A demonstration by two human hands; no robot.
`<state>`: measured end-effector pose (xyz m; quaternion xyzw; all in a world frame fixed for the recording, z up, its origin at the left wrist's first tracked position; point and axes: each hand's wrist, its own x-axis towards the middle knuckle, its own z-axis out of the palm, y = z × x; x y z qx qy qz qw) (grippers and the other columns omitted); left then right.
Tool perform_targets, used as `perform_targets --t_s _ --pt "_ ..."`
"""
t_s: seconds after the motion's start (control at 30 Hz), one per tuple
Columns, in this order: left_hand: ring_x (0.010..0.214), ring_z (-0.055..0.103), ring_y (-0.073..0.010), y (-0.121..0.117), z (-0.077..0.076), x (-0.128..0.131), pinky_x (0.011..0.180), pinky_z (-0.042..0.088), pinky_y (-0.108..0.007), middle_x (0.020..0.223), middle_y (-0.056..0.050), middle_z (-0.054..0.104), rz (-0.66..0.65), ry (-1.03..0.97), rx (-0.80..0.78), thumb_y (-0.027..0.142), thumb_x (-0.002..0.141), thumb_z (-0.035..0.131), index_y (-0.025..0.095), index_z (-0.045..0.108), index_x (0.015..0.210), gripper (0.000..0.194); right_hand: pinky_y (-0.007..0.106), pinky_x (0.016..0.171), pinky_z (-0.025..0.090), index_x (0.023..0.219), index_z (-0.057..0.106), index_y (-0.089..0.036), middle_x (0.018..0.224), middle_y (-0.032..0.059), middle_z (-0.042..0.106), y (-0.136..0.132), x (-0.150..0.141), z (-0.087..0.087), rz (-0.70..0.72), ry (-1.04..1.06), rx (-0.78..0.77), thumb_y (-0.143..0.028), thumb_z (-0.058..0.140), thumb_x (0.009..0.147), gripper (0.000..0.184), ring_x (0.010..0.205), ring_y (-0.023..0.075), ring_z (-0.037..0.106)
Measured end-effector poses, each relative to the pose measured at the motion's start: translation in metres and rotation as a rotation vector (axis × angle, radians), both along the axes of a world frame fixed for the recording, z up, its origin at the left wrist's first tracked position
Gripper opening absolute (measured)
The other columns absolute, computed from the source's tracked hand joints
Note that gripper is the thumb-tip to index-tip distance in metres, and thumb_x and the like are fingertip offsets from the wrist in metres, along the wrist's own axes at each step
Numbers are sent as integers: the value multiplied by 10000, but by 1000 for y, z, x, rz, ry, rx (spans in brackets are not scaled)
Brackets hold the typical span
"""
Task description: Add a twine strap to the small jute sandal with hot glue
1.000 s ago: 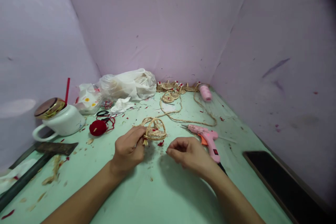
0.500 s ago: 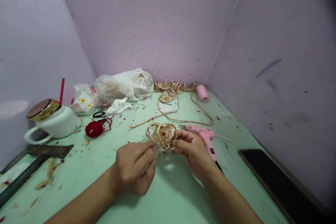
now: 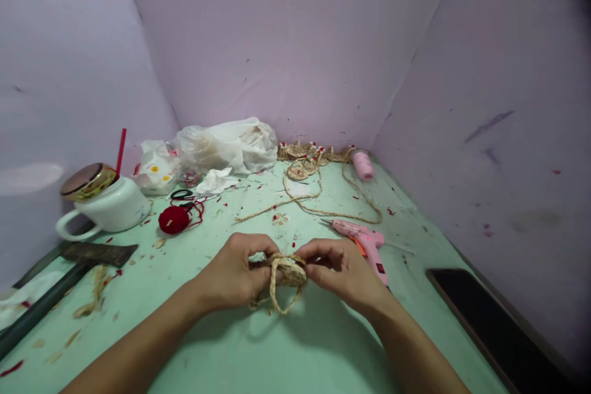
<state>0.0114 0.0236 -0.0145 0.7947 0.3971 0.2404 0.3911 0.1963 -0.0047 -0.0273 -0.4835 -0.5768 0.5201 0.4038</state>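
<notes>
Between my hands is a coiled piece of braided straw cord, tilted up, with a loop hanging down at its front. My left hand grips its left side, thumb and fingers closed around the cord. On the right edge, my right hand pinches the braid between thumb and fingertips. The red centre seen before is turned out of sight. Just beyond my right hand lies a pink glue gun, its nozzle pointing left.
Left are a hammer, a white mug, red yarn and scissors. A plastic bag, finished-looking straw pieces, loose straw cord and a pink thread spool lie at the back. A dark phone-like slab lies right.
The straw coil has been tipped so its red-centred face no longer shows, and it sits slightly lower. My left hand has moved up and now grips its left side. The view has shifted slightly.
</notes>
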Motion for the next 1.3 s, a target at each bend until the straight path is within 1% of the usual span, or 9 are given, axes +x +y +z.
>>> perform_targets --t_s 0.07,0.17,0.37,0.63,0.9,1.03,1.13,1.2,1.3 --pt "581 522 -125 0 -3 0 534 424 -214 630 -10 593 27 -27 0 212 691 570 138 610 682 85 285 642 450 724 690 -153 727 46 676 0 4 4 19 -58 64 -169 612 626 126 685 169 589" --pt "585 518 -118 1 -5 0 550 413 -220 644 -16 596 -2 -72 115 164 698 557 136 615 680 67 271 617 445 709 671 -155 701 33 659 0 7 6 42 -61 83 -212 652 640 92 658 154 577" --pt "586 516 -116 0 -5 1 546 401 -222 649 -34 603 -60 -106 232 193 741 560 126 639 720 106 234 538 402 627 610 -156 586 -14 594 0 4 3 -37 -1 72 -193 677 619 77 552 108 514" --pt "590 531 -122 1 -9 2 548 411 -223 654 -48 628 -42 -123 248 229 785 527 130 666 743 176 286 611 445 661 599 -169 663 21 612 -4 -2 4 -153 -83 231 -214 633 665 57 644 155 559" --pt "612 528 -123 -4 -8 7 571 419 -225 666 -36 608 18 -127 255 177 765 529 141 643 725 126 258 592 409 704 618 -163 645 -2 597 2 -3 -4 -57 25 94 -251 677 630 129 609 125 513" --pt "569 478 -97 -6 -7 10 522 397 -198 651 -3 549 139 -162 177 181 697 594 146 555 629 86 243 577 386 713 616 -162 647 -11 581 2 -4 -8 -41 128 71 -268 700 627 161 614 118 503" --pt "557 459 -88 -7 -7 12 504 383 -186 630 13 520 149 -187 93 174 674 602 149 515 599 117 234 549 360 721 609 -168 631 -24 557 1 -5 -11 -23 191 53 -260 701 633 158 578 102 466" --pt "554 453 -88 -6 -8 13 503 382 -188 624 16 510 145 -212 74 180 670 606 150 508 598 125 237 539 352 709 617 -170 621 -28 535 0 -6 -12 -42 194 72 -243 701 630 136 557 97 439" --pt "558 458 -91 -6 -10 13 516 391 -195 626 13 510 168 -247 109 189 668 613 150 507 599 133 243 525 354 641 646 -178 615 -31 491 -1 -8 -12 -157 159 159 -207 710 603 80 555 102 438"
